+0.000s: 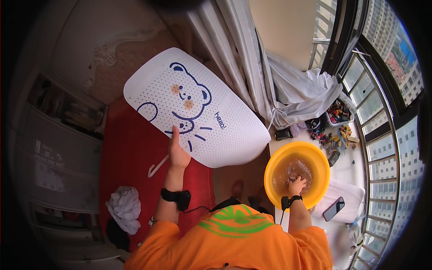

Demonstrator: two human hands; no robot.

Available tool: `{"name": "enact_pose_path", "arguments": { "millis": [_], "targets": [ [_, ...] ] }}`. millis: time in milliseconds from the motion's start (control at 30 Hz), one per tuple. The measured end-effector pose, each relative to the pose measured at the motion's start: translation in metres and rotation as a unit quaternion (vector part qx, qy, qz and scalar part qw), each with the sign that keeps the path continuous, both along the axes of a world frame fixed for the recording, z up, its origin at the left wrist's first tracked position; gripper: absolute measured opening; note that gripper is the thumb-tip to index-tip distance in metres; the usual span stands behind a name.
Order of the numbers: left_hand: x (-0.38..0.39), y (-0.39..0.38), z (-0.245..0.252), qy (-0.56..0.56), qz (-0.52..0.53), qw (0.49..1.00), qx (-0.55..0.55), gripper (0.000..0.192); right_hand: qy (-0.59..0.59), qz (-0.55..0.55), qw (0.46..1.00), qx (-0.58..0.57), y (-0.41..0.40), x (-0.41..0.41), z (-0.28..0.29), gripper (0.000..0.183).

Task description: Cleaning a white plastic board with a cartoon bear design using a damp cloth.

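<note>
My left hand point(179, 153) grips the near edge of a large white perforated board point(233, 131), its thumb lying on top and the other fingers hidden beneath. The board is rounded at one end, tapers at the other and bears a blue bear drawing and a printed word. A white hooked bar point(157, 167) sticks out under it beside my wrist. On the right, my right hand point(297, 185) dips into murky water in a yellow plastic basin point(322, 162). Something pinkish, perhaps cloth, is at its fingertips; the water and glare hide the grip.
Beside the basin, a smartphone point(334, 209) lies on a folded pale cloth point(354, 195). A toy bin point(340, 113) and loose toys point(344, 136) stand along the windowsill. Silver curtains point(233, 50) hang behind the board. Crumpled white fabric point(125, 209) rests on a red bed point(118, 145).
</note>
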State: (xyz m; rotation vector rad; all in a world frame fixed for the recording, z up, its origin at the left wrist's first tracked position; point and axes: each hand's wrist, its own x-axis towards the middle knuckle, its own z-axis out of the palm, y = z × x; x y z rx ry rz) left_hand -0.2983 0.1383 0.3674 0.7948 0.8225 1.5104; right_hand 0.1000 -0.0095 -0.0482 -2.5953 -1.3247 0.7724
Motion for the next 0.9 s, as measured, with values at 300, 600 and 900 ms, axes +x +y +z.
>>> {"name": "enact_pose_path", "arguments": {
  "millis": [300,600,900],
  "targets": [
    [-0.009,0.010,-0.003,0.003,-0.002,1.000,-0.002,0.061,0.079,-0.158,0.984,0.003,0.014,-0.002,-0.015,0.070],
    [-0.019,0.009,-0.011,-0.015,-0.007,1.000,0.009,0.058,0.360,-0.309,0.872,0.121,0.006,0.016,-0.028,0.043],
    [-0.037,0.020,-0.024,-0.057,-0.069,0.996,0.014,0.060,0.611,-0.346,0.699,0.135,-0.008,0.035,0.060,0.037]
  ]
}}
